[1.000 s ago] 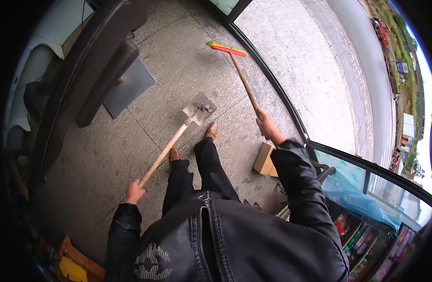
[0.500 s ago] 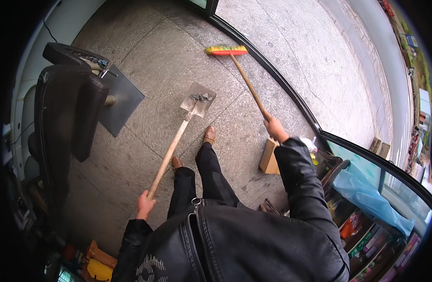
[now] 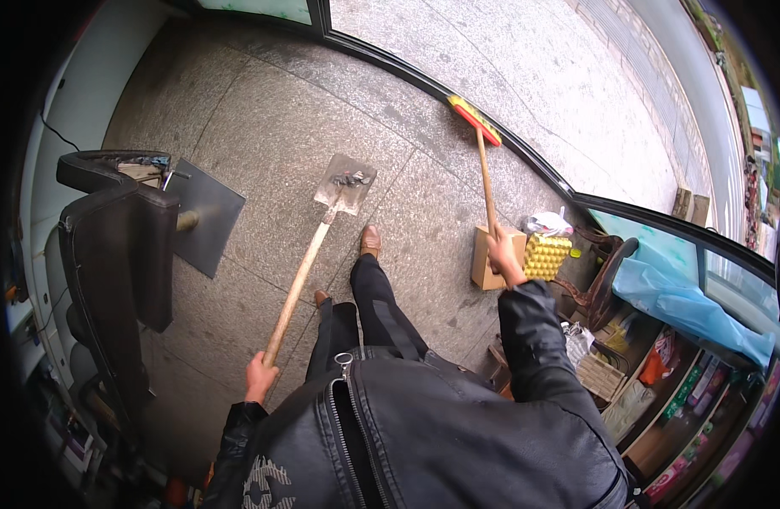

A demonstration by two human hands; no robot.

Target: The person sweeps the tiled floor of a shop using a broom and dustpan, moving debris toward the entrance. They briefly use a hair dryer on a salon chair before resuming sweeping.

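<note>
My left hand (image 3: 260,377) is closed round the end of a shovel's wooden handle (image 3: 297,293). The flat metal shovel blade (image 3: 337,198) rests on the floor ahead of my feet, with dark bits of debris (image 3: 351,179) on it. My right hand (image 3: 504,257) grips the wooden stick of a broom (image 3: 487,182). The red broom head with yellow bristles (image 3: 475,120) lies at the black frame of the glass front, its bristles turned toward the frame. Part of the broom stick's end is hidden by my right hand.
A dark padded salon chair (image 3: 110,246) with a flat square plate (image 3: 208,216) stands at left. Right of me are a cardboard box (image 3: 485,270), yellow egg trays (image 3: 546,257), a white plastic bag (image 3: 549,223), blue plastic sheeting (image 3: 678,293) and loaded shelves (image 3: 661,424). A black door frame (image 3: 390,61) crosses the floor ahead.
The broom head has swung right, from the open floor to the door frame, and tilted. My view has turned and shifted. The shovel stays in my left hand with debris on its blade.
</note>
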